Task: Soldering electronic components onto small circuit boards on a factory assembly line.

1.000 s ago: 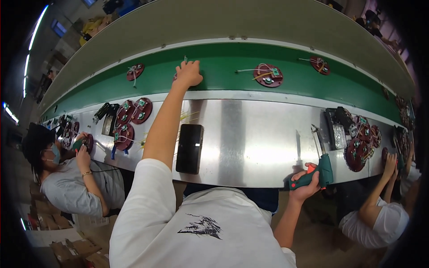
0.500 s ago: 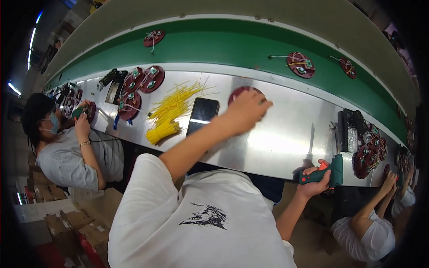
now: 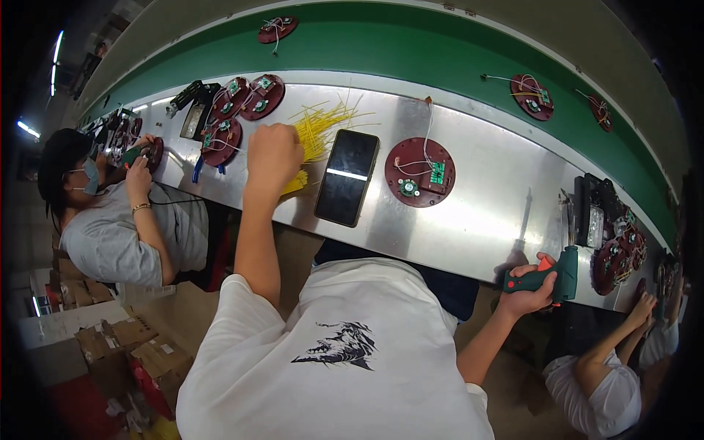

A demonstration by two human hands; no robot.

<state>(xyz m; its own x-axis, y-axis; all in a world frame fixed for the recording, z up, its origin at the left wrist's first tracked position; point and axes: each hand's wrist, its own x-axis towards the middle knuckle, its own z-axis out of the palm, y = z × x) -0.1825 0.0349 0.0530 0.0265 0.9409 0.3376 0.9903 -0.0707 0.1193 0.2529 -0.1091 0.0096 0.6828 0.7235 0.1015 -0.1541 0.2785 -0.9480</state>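
Observation:
My left hand point(image 3: 275, 158) is closed like a fist at the left edge of a pile of thin yellow strips point(image 3: 317, 133); whatever its fingers hold is hidden. Lower right, my right hand point(image 3: 529, 291) grips a green pistol-shaped power tool point(image 3: 565, 276) with an orange trigger, its thin shaft pointing away over the bench. A round dark-red disc point(image 3: 409, 166) lies on the metal bench in front of me, carrying green circuit boards and white wires that stretch toward the back. Between the pile and the disc rests a black phone point(image 3: 347, 177).
More wired discs point(image 3: 262, 97) sit beside black housings point(image 3: 196, 117) at the back left. Other discs point(image 3: 606, 268) crowd the right end by a black housing point(image 3: 591, 216). Several lie on the green ledge point(image 3: 411, 44). Co-workers sit on both sides; the left one point(image 3: 121, 220) holds a green tool.
My left hand has left the disc and swung left to the yellow strips, uncovering the disc. My right hand keeps hold of the power tool. The whole view has shifted slightly.

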